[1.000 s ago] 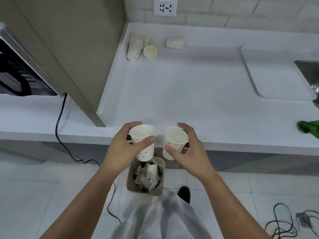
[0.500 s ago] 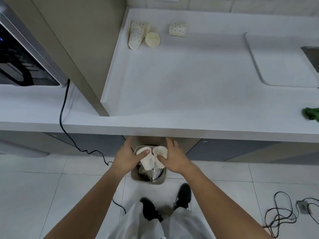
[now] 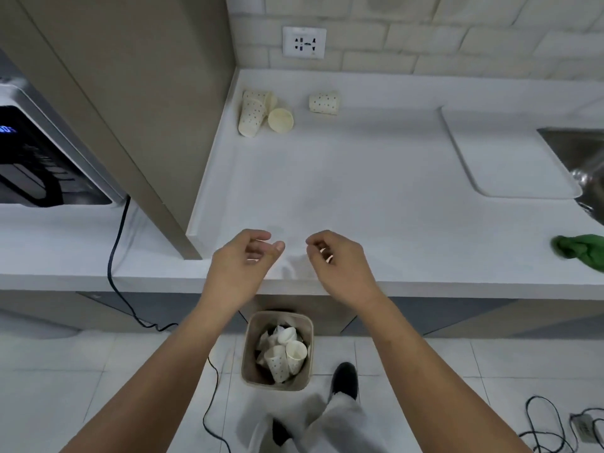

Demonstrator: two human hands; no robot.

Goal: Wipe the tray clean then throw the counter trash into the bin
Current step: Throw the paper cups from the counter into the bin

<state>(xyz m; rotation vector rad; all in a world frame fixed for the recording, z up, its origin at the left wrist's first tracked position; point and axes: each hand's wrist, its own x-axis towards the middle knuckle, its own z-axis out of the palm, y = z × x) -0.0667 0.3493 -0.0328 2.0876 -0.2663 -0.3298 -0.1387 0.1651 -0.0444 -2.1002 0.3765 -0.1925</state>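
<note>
My left hand and my right hand hover side by side over the counter's front edge, fingers loosely curled, holding nothing. Below them on the floor stands the beige bin, with dotted paper cups and crumpled paper inside. Several dotted paper cups lie tipped over at the back of the counter: a cluster in the left corner and a single cup to its right. The white tray lies flat at the right beside the sink.
A green cloth lies at the counter's right edge. The sink is at the far right. A microwave sits on the lower counter at left, its black cable hanging to the floor. More cables lie at bottom right.
Both hands carried a cup each down into the bin, let go, and have come back up empty above the counter edge.
</note>
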